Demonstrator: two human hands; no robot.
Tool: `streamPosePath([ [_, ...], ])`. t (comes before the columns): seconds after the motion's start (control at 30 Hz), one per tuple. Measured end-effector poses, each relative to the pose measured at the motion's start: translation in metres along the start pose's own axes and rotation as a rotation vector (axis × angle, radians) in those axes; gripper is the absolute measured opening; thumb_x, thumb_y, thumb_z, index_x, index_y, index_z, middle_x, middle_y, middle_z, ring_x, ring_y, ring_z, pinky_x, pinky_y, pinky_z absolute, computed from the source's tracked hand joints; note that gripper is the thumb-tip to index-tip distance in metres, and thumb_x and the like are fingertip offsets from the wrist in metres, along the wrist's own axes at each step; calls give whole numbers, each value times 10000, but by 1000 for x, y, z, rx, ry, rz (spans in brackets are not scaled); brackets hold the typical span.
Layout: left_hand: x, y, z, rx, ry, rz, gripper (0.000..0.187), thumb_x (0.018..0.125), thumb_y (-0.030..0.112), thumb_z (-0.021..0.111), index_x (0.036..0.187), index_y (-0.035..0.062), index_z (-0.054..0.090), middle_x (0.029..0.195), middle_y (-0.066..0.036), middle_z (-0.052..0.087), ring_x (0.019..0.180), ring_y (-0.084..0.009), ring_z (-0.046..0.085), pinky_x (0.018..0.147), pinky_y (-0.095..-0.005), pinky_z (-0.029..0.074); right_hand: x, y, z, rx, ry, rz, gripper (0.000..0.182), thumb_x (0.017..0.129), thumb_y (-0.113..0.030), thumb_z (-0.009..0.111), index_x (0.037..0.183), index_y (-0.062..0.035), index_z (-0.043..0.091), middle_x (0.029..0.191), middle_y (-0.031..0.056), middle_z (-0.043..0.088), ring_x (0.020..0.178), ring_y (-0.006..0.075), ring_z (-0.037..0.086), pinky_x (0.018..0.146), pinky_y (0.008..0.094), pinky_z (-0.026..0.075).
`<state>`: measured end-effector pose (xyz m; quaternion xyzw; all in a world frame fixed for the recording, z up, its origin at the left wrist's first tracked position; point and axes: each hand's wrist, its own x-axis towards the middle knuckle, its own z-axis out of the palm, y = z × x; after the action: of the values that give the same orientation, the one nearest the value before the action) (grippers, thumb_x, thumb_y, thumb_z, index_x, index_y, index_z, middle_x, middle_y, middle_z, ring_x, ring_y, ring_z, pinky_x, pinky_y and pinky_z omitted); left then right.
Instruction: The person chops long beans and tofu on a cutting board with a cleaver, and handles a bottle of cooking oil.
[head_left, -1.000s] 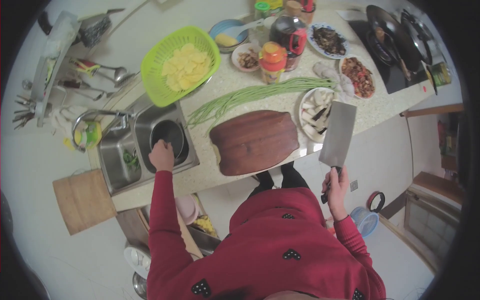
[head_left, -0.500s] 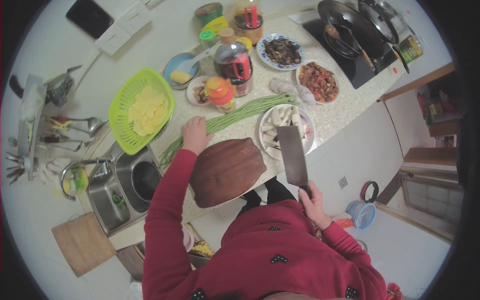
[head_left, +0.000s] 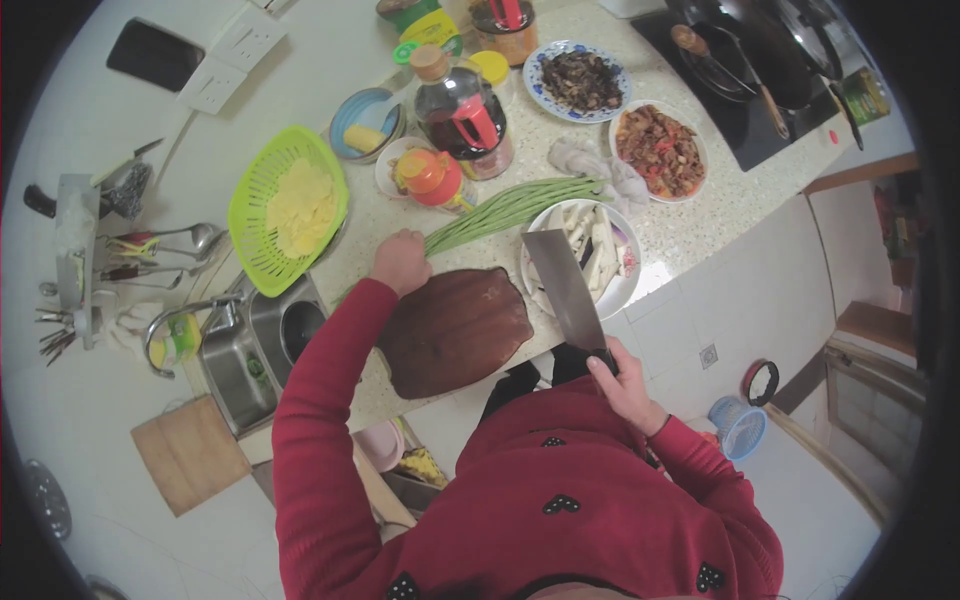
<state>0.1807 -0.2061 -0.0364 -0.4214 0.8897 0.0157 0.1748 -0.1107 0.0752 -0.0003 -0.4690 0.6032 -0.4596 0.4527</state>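
My right hand (head_left: pixel 628 385) grips the handle of a cleaver (head_left: pixel 566 285), blade pointing away from me. The blade stands over the near left rim of a white bowl (head_left: pixel 625 291) of pale cut vegetable strips. My left hand (head_left: pixel 402 262) is closed around a bundle of long green beans (head_left: pixel 500 216) lying across the counter; its fingertips are partly hidden. Just on my side of the beans lies a dark wooden cutting board (head_left: pixel 455 335) with a wet-looking surface. A green plastic basket (head_left: pixel 240 230) of yellow slices sits left of my left hand.
Behind the beans stand an orange-capped jar (head_left: pixel 436 180) and a dark sauce bottle (head_left: pixel 462 115). Two plates of cooked food, one blue-rimmed (head_left: pixel 534 95) and one white (head_left: pixel 704 160), sit near the cooktop (head_left: pixel 745 145). A steel sink (head_left: pixel 232 385) lies left.
My left hand has curled from lying flat to closed around the beans. The cleaver has swung left and tilted over the bowl's edge. The whole view has shifted slightly.
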Motion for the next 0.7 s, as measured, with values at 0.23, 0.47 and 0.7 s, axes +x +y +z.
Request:
streamPosePath([
  [0.23,0,4,3,-15,69,-64,259,639,141,573,862,65,465,707,-107,591,605,-339,603,482,-436,461,1,-4,6,86,-35,81,230,944,-193,476,1100,-24,488,474,-13,404,386,56,339,396,199,302],
  [0.47,1,7,-93,-325,-403,-97,351,667,209,495,907,-35,572,883,-186,633,816,-343,615,663,-398,473,-22,-23,36,123,69,201,205,932,-182,480,1086,-46,488,533,-4,400,378,64,348,369,198,307],
  [0.7,-44,22,-67,-857,-447,-204,176,727,165,482,874,71,455,744,-38,458,655,-172,433,560,-305,323,-35,-42,90,186,214,248,86,929,-160,448,917,-75,458,509,1,389,346,75,358,348,184,265],
])
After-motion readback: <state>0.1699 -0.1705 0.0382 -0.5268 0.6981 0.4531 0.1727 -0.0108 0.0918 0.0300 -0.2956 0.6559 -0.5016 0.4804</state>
